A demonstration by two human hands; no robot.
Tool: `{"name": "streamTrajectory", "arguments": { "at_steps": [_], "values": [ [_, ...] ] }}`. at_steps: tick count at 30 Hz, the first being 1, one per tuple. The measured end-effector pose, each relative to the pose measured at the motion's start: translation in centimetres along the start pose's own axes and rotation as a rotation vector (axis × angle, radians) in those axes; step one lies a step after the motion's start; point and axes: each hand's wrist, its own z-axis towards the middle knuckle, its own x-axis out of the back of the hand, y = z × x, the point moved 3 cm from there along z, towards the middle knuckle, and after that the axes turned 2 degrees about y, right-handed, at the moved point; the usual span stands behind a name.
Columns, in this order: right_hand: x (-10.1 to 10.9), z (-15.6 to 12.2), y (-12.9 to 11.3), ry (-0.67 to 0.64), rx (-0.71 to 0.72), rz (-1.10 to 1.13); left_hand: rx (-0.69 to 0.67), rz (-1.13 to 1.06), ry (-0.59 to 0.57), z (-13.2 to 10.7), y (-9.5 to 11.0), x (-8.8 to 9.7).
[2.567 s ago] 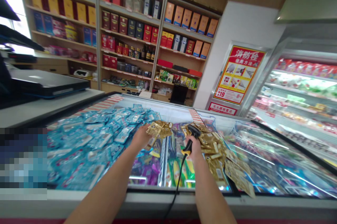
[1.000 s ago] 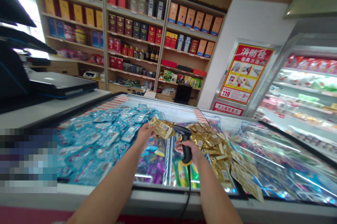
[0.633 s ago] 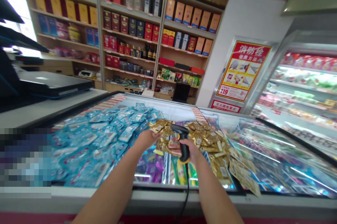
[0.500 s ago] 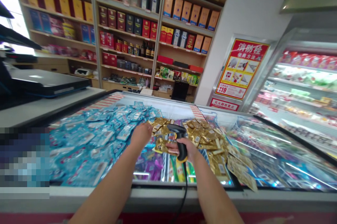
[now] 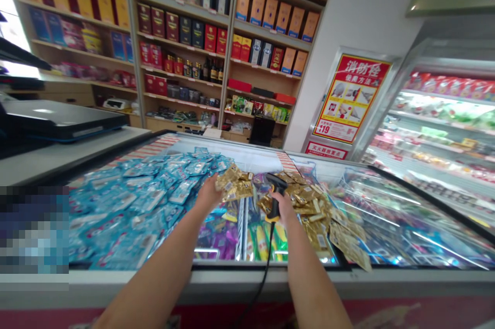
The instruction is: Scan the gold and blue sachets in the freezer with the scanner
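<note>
My left hand (image 5: 209, 194) is closed on a bunch of gold packets (image 5: 234, 184), held just above the glass lid of a chest freezer (image 5: 247, 275). My right hand (image 5: 284, 205) grips a black barcode scanner (image 5: 276, 190) with a yellow base; its black cable (image 5: 263, 277) hangs toward me. A gold packet also sits against my right hand beside the scanner. A heap of loose gold packets (image 5: 320, 220) lies on the lid to the right of that hand. A broad spread of blue packets (image 5: 143, 200) covers the lid on the left.
A laptop (image 5: 58, 120) rests on a grey counter (image 5: 58, 156) at left. Shelves of boxed goods (image 5: 185, 35) fill the back wall. A red poster (image 5: 350, 99) stands beside an open chiller (image 5: 444, 133) at right. Frozen goods show under the glass.
My right hand has swung the scanner from pointing left at the held packets back toward the gold heap. My left hand keeps its gold packets, shifted slightly left and up.
</note>
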Motion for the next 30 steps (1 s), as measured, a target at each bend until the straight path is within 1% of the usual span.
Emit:
{"name": "streamTrajectory", "arguments": {
  "at_steps": [3, 4, 6, 8, 9, 12, 14, 15, 17, 19, 21, 25, 30],
  "values": [
    [0.5, 0.3, 0.1, 0.110, 0.043, -0.015, 0.180, -0.202, 0.037, -0.2, -0.2, 0.6],
    [0.5, 0.3, 0.1, 0.123, 0.058, -0.023, 0.223, -0.270, 0.042, -0.3, -0.1, 0.6],
    [0.3, 0.1, -0.1, 0.113, 0.085, -0.027, 0.259, -0.386, 0.037, -0.5, 0.0, 0.7],
    [-0.2, -0.5, -0.5, 0.061, 0.107, 0.014, 0.251, -0.476, 0.027, -0.5, 0.4, 0.6],
    [-0.5, -0.8, -0.7, 0.009, 0.110, 0.050, 0.244, -0.518, 0.028, -0.4, 0.5, 0.6],
    [-1.8, -2.0, -0.9, -0.229, 0.076, 0.130, 0.235, -0.605, 0.031, -0.2, 0.8, 0.5],
    [-2.6, -2.7, -0.8, -0.386, 0.029, 0.114, 0.242, -0.625, 0.034, -0.1, 0.9, 0.5],
    [-2.9, -2.9, -0.7, -0.443, 0.008, 0.089, 0.244, -0.627, 0.038, 0.0, 0.8, 0.5],
    [-3.2, -3.1, -0.3, -0.519, -0.024, 0.029, 0.237, -0.626, 0.040, 0.0, 0.8, 0.4],
    [-3.2, -3.1, 0.1, -0.553, -0.044, -0.022, 0.227, -0.625, 0.038, 0.1, 0.7, 0.4],
    [-3.1, -2.9, 0.4, -0.554, -0.053, -0.040, 0.224, -0.626, 0.039, 0.1, 0.7, 0.4],
    [-3.0, -2.8, 0.6, -0.541, -0.060, -0.010, 0.229, -0.623, 0.039, 0.0, 0.8, 0.5],
    [-3.3, -3.1, 0.2, -0.536, -0.078, 0.025, 0.224, -0.614, 0.038, -0.2, 0.9, 0.5]
  ]
}}
